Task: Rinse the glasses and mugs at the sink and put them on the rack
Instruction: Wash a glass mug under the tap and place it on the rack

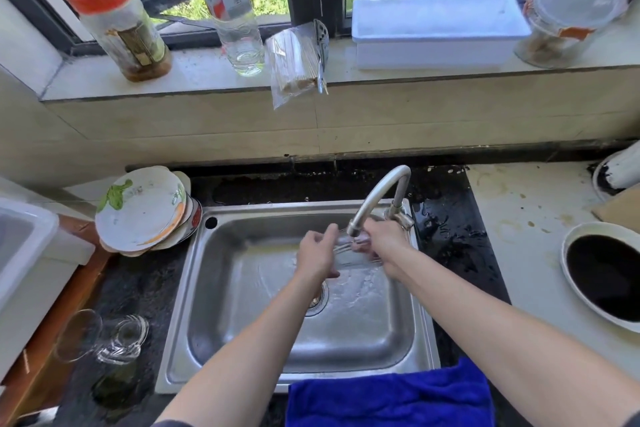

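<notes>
**Glass [349, 249] held under tap**

Gripped from both sides beneath the tap [377, 198] spout, above the sink [242, 350] basin. Noted left hand [316, 255] fingers curled round one end, thumb below. Noted right hand [382, 246] fingers wrapped round the other end, pressed together, showing pink through the clear wall. Could not tell tilt through blur. Observed rippled water on the basin floor around the drain [317, 302]. Noted two more glasses [123, 340] on the dark counter [131, 288] left of the sink, well apart from the hands. Observed stacked plates [142, 211] at the back-left corner and a blue cloth [391, 395] over the front rim.
</notes>
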